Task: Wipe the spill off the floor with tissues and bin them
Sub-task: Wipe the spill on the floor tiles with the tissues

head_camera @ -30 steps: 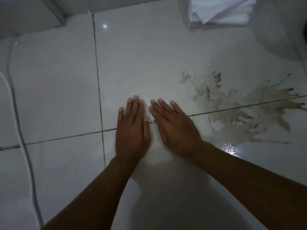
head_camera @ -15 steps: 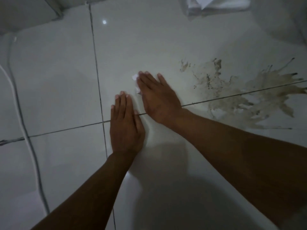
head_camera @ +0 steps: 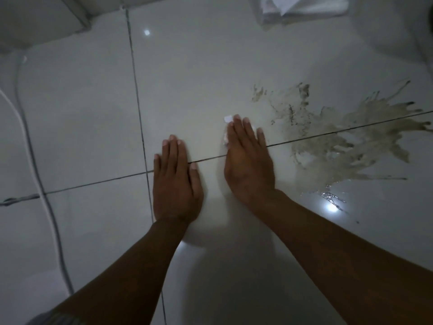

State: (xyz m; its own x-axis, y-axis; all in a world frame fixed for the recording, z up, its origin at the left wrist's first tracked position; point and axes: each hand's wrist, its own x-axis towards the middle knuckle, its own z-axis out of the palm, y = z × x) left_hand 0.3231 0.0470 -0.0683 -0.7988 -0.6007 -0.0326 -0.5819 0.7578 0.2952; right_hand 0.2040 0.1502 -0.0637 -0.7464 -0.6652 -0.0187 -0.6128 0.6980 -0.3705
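A brownish spill (head_camera: 346, 137) spreads over the white tiled floor at the right, with a wet shiny patch (head_camera: 328, 200) at its near edge. My right hand (head_camera: 248, 163) lies flat on the floor just left of the spill, pressing a white tissue (head_camera: 226, 127) that peeks out by the fingertips and the hand's left edge. My left hand (head_camera: 175, 177) rests flat on the bare tile beside it, fingers together, holding nothing. A stack of white tissues (head_camera: 304, 7) sits at the top edge, beyond the spill.
A white cable (head_camera: 35, 165) runs down the floor along the left side. A wall base or ledge (head_camera: 42, 17) stands at the top left. A curved white object (head_camera: 393, 26) fills the top right corner. Dark grout lines cross under both hands.
My right hand with the tissue has slid to the right and nearer, toward the spill. My left hand has stayed flat in place.
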